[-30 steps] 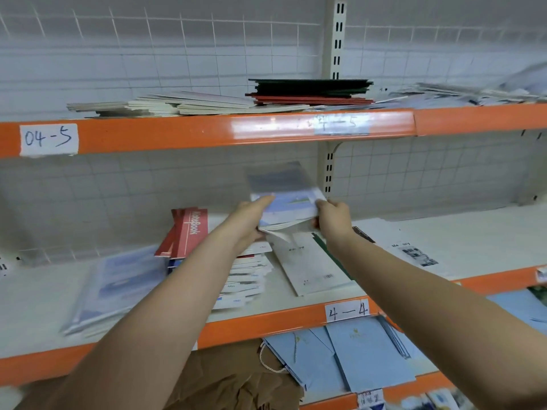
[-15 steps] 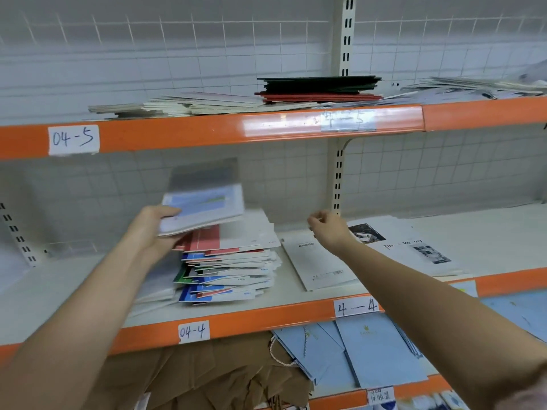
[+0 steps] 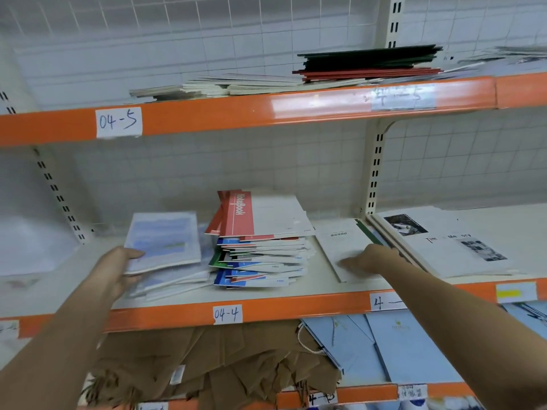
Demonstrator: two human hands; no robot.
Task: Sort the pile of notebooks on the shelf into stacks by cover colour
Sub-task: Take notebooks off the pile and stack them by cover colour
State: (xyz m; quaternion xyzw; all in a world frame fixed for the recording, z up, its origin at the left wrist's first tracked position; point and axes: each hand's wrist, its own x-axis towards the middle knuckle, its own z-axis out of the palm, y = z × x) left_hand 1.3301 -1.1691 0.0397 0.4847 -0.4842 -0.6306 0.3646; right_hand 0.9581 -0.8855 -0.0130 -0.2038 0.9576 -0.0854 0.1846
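A messy pile of notebooks (image 3: 260, 255) with red, blue, green and white covers lies in the middle of shelf 04-4 (image 3: 266, 309). My left hand (image 3: 118, 270) grips a pale blue notebook (image 3: 165, 241) by its near left corner, low over a stack of similar pale blue ones (image 3: 174, 281) left of the pile. My right hand (image 3: 367, 258) rests with fingers stretched flat on a white notebook (image 3: 340, 244) lying right of the pile. A green cover edge (image 3: 368, 232) shows beside that notebook.
Black-and-white printed booklets (image 3: 444, 247) lie at the shelf's right. The upper shelf 04-5 (image 3: 266, 108) carries stacks of dark green, red and pale notebooks (image 3: 367, 63). Below are brown paper bags (image 3: 222, 365) and light blue bags (image 3: 399, 347). An upright post (image 3: 376, 173) divides the bays.
My left hand carried the pale blue notebook leftward and down onto the left stack. My right hand let go of it and dropped flat onto the white notebook.
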